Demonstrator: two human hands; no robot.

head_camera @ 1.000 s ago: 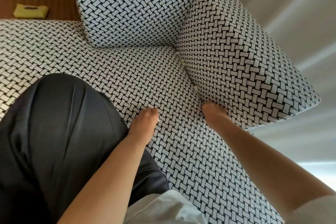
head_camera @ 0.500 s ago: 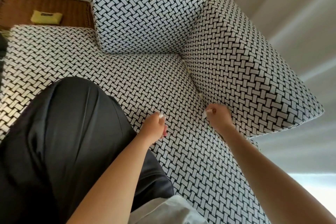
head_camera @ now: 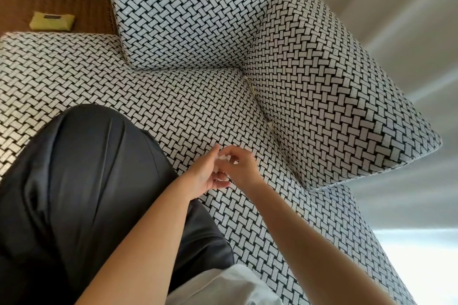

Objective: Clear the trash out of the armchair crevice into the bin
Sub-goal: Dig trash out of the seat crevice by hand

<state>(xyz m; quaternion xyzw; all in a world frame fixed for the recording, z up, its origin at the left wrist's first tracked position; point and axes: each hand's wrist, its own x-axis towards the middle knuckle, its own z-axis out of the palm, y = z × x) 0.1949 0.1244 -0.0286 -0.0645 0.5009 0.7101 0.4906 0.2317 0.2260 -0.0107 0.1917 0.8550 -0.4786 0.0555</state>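
Scanning from the left, I see a yellow pouch [head_camera: 52,21] on the floor; its dark label is too small to read. The left hand [head_camera: 205,173] lies released, fingers nearly straight, cupped against the white scrap [head_camera: 224,158]. The right hand [head_camera: 241,168] has come away from the crevice [head_camera: 262,111] since a second ago and pinches that scrap above the seat. One piece is out, I judge. Pale bits seem to remain in the crevice, and no bin shows.

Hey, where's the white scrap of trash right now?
In the head view, the white scrap sits between the left hand and right hand above the seat cushion, right of the dark trouser leg.
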